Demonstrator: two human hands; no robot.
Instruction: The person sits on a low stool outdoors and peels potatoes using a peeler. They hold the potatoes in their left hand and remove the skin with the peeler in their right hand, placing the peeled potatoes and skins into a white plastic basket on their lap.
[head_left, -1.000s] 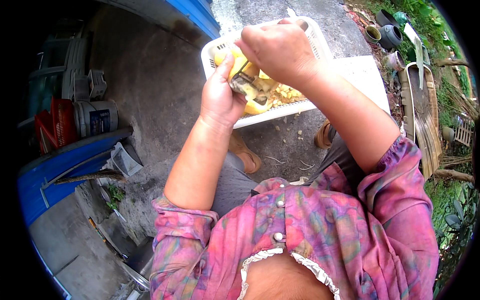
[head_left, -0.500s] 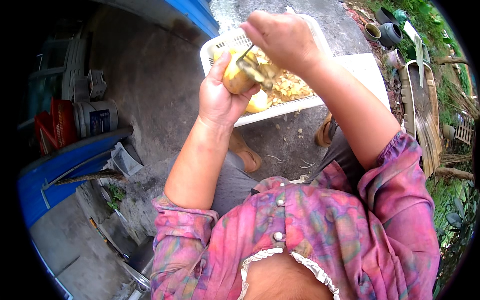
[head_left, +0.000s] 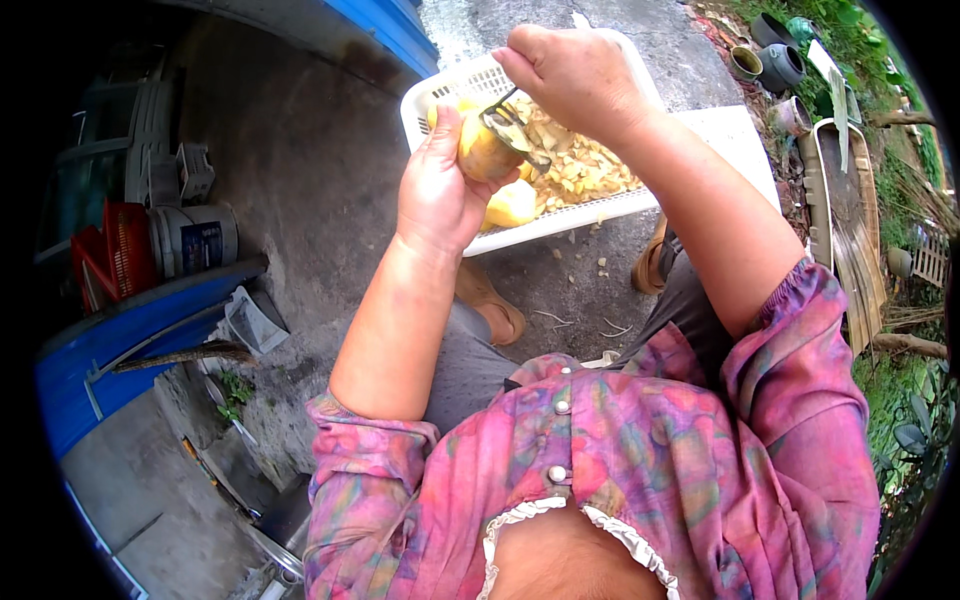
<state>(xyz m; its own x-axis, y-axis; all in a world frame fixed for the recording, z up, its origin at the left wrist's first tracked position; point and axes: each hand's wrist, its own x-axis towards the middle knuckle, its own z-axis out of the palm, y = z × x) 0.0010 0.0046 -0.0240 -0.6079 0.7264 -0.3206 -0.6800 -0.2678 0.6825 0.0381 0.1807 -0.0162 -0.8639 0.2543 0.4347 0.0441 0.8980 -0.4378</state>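
My left hand (head_left: 436, 198) is closed round a yellow potato (head_left: 480, 157) with brownish skin, over the left side of a white plastic basket (head_left: 575, 218). My right hand (head_left: 585, 82) grips a peeler (head_left: 508, 112) from above; its dark metal head lies against the potato's upper right face. The fingers hide most of its handle. Many small pale-yellow pieces (head_left: 580, 170) are spread through the basket. Another yellow potato (head_left: 512, 204) rests inside by the near edge, below my left fingers.
A white board or stand (head_left: 735, 150) shows under the basket's right side. Beneath are my sandalled feet (head_left: 495, 305), with bits on the concrete. Pots (head_left: 780, 68) and a long tray (head_left: 840, 200) lie at right; a bucket (head_left: 200, 238) and red crates (head_left: 125, 250) stand at left.
My right hand has shifted slightly right, and the peeler's head, blurred before, now shows sharply on the potato. My left hand keeps its hold, with the potato moved slightly right.
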